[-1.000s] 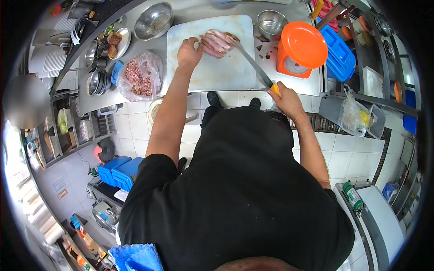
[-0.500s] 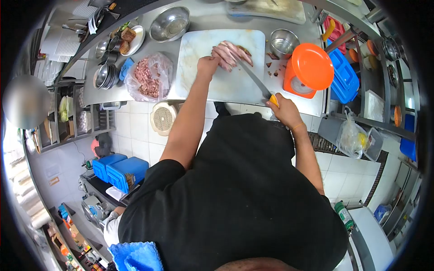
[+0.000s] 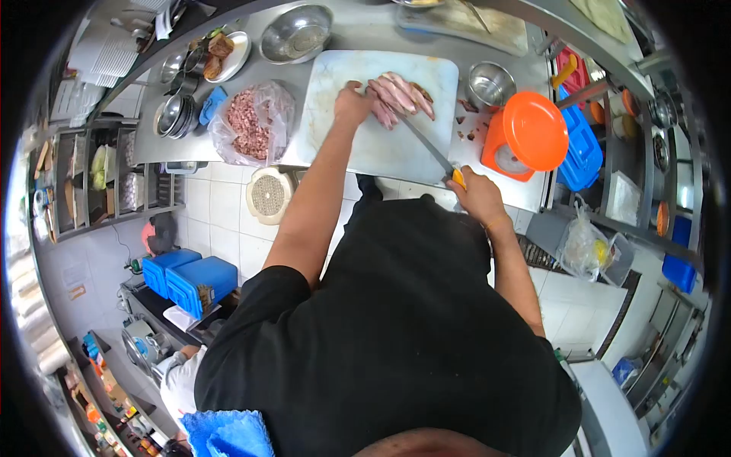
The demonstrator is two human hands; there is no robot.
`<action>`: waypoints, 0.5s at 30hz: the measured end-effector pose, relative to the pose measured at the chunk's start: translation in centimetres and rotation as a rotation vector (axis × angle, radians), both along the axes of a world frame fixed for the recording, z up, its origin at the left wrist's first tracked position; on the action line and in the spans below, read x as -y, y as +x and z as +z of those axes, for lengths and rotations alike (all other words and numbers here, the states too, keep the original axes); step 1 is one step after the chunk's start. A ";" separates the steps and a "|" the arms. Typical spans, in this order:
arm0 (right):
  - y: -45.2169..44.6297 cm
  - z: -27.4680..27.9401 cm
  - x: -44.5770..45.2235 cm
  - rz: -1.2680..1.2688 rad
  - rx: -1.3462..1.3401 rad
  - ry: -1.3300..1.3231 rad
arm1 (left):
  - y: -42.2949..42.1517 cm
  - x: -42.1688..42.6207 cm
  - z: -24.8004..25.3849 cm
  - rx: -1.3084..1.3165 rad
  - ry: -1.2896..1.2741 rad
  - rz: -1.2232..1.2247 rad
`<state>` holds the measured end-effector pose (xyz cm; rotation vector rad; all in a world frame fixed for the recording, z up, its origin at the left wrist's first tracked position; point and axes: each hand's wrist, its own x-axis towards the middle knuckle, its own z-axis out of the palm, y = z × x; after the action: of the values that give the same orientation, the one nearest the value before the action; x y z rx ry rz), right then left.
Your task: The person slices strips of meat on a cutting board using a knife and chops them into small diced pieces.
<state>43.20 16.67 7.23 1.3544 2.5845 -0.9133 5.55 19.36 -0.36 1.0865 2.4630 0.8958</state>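
Meat [image 3: 402,97], pale pink: one bunch of long strips, lying side by side on the upper right part of the board [image 3: 339,72]. Condition: already divided into several lengths, loosely fanned; one piece at the right shows a brown edge. Whether any strip remains to be parted, I cannot tell; none lies well apart from the bunch. Right hand [image 3: 480,196], mine: closed round the yellow handle [image 3: 458,178] of the knife [image 3: 427,144], blade slanting to the bunch's lower edge. Left hand [image 3: 352,104], mine: fingers bent at the bunch's left end; pinching or only resting, I cannot tell. Beside the board: bag [image 3: 279,114] of mince [image 3: 245,129], left; small bowl [image 3: 491,85], dark scraps [image 3: 469,105] and scale [image 3: 537,131], right.
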 end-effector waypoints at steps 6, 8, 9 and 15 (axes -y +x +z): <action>-1.2 1.5 0.5 0.069 0.084 -0.045 | 1.3 0.5 0.9 -0.034 -0.126 -0.021; -1.0 0.7 0.6 0.127 0.067 -0.039 | 1.5 1.9 1.2 -0.052 -0.119 -0.041; -1.0 0.5 0.7 0.143 0.068 -0.027 | 1.2 2.5 0.9 -0.015 -0.124 -0.031; -1.6 1.2 0.1 0.247 -0.019 -0.021 | 2.1 7.4 5.4 0.060 -0.121 0.061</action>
<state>41.56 16.56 8.43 0.9952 2.6697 -0.9118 7.68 11.93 5.06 0.9356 2.4775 0.7741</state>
